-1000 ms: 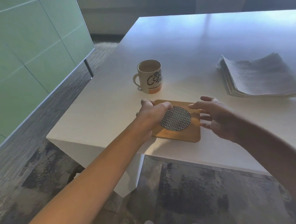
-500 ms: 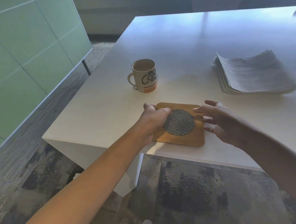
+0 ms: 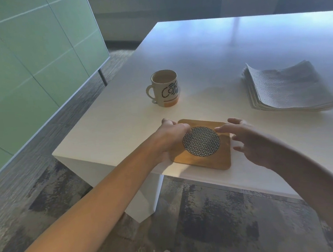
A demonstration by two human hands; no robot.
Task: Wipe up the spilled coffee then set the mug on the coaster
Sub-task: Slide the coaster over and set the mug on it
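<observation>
White table (image 3: 206, 61), corner at 9 o'clock. Mug (image 3: 165, 88) stands upright at centre, handle toward 9 o'clock. Wooden coaster (image 3: 205, 160) with patterned round inset lies flat at 6 o'clock near front edge. Stack of paper towels (image 3: 286, 89) at 3 o'clock.

Wooden coaster (image 3: 203, 161) — woven-looking disc; glossy, perhaps ceramic mug (image 3: 165, 88); matt table (image 3: 216, 60).

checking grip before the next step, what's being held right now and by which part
The left hand grips the wooden coaster at its left edge, fingers curled over it. The right hand is open beside the coaster's right edge and holds nothing.
</observation>
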